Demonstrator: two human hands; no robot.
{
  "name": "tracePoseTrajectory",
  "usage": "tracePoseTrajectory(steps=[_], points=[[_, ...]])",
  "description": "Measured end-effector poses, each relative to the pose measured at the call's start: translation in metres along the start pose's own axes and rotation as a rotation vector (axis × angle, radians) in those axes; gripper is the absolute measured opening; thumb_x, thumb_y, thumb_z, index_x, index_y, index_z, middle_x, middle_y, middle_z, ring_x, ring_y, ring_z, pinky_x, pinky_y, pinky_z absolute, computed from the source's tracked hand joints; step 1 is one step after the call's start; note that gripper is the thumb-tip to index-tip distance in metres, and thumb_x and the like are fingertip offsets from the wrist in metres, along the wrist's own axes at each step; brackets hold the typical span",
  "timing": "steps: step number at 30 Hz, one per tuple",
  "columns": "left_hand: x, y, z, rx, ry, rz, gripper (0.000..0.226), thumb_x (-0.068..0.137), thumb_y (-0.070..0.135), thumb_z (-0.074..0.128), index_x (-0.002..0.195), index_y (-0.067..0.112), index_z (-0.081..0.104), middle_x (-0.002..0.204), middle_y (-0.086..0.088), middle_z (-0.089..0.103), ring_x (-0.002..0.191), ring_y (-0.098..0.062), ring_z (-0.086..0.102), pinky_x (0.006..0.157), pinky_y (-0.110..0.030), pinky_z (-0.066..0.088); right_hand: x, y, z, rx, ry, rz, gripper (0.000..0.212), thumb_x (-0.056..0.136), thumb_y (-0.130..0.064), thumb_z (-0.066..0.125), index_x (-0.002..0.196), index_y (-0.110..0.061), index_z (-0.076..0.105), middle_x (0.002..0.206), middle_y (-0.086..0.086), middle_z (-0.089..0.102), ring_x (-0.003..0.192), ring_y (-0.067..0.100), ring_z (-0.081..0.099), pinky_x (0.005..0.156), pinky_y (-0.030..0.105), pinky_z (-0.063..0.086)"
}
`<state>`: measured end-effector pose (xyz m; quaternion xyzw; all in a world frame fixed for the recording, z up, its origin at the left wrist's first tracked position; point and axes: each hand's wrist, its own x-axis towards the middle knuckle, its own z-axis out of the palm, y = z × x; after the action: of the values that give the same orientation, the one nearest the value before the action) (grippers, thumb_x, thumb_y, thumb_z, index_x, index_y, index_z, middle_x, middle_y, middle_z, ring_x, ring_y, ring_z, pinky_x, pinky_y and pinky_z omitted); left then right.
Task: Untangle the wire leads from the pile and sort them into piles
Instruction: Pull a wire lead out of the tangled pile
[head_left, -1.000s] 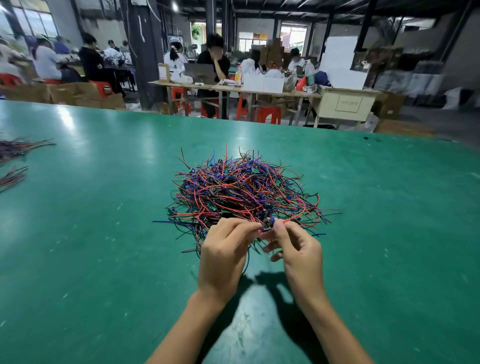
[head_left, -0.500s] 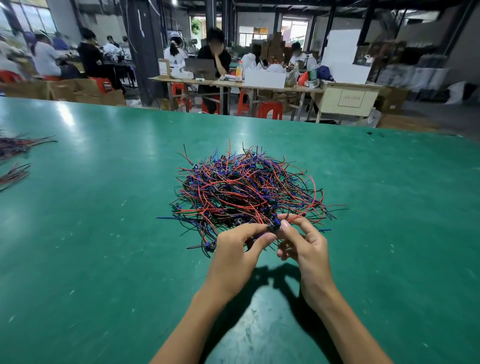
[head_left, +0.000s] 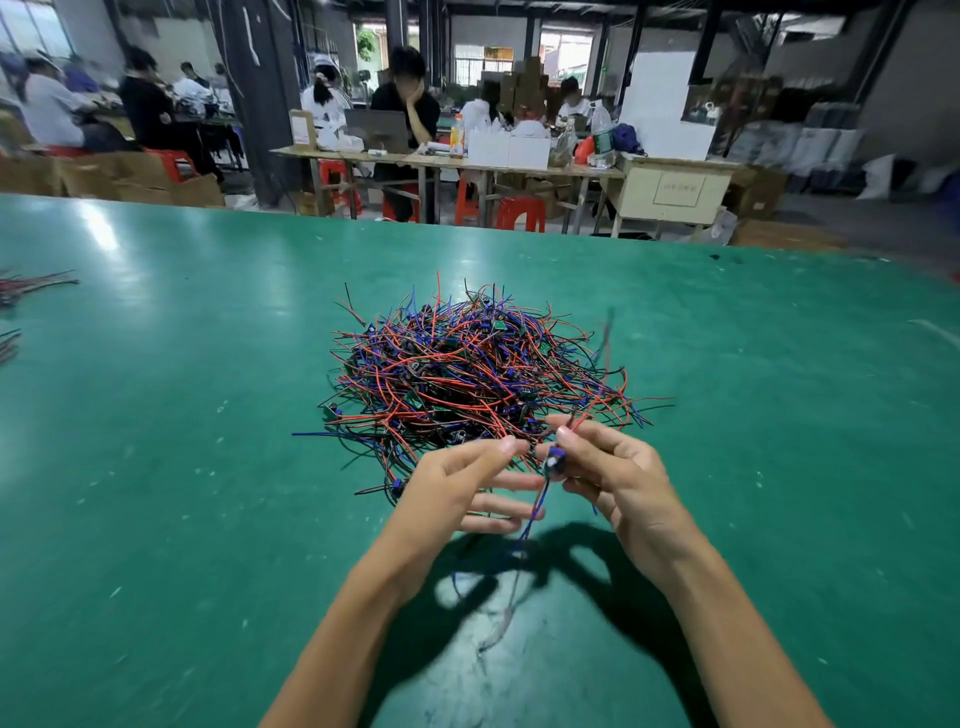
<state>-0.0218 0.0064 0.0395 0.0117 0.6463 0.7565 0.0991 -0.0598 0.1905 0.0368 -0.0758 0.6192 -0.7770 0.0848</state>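
Right hand (head_left: 618, 478) is pinching a small blue connector (head_left: 555, 461) at centre frame; its wire lead (head_left: 530, 525) is dangling, blurred, toward the lower middle. Left hand (head_left: 457, 493) is hovering beside it, fingers spread, holding nothing. Tangled wire pile (head_left: 467, 374) is sitting just above both hands on the green table (head_left: 182, 467). Sorted bundles (head_left: 31, 285) are lying far left. Leads look light, limp, snag-prone; gripping at the connector seems safest.

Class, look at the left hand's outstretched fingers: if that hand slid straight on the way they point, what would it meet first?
The left hand points rightward, so its fingers would probably first meet the blue wire lead hanging from the right hand, then that hand itself. Depth is unclear, so it might pass just beside the lead.
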Motion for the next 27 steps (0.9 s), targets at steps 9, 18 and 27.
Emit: tracePoseTrajectory(steps=[9,18,27], points=[[0.000,-0.012,0.015,-0.103,0.032,0.003,0.024,0.091,0.018,0.071,0.114,0.009,0.072,0.102,-0.011,0.078,0.068,-0.020,0.072,0.058,-0.026,0.057,0.001,0.015,0.006,-0.186,0.016,-0.013,0.025,0.081,-0.051,0.068,0.093,-0.033,0.080,0.084,-0.015,0.073,0.075,-0.002,0.060,0.069,0.019,0.044],[0.006,-0.017,0.010,-0.176,0.034,-0.013,0.029,0.079,0.019,0.077,0.103,0.003,0.075,0.098,-0.016,0.076,0.048,-0.016,0.056,0.044,-0.018,0.041,0.000,0.016,0.007,-0.138,-0.154,0.020,0.037,0.084,-0.052,0.072,0.110,-0.027,0.078,0.106,0.002,0.078,0.093,0.011,0.071,0.084,0.024,0.052],[0.009,-0.019,0.013,-0.193,0.089,0.033,0.016,0.086,0.017,0.071,0.089,0.003,0.075,0.082,-0.013,0.072,0.043,-0.014,0.050,0.042,-0.019,0.039,-0.002,0.018,0.012,-0.195,-0.049,-0.045,0.032,0.080,-0.051,0.072,0.099,-0.027,0.081,0.087,-0.002,0.076,0.079,0.002,0.062,0.070,0.019,0.044]])
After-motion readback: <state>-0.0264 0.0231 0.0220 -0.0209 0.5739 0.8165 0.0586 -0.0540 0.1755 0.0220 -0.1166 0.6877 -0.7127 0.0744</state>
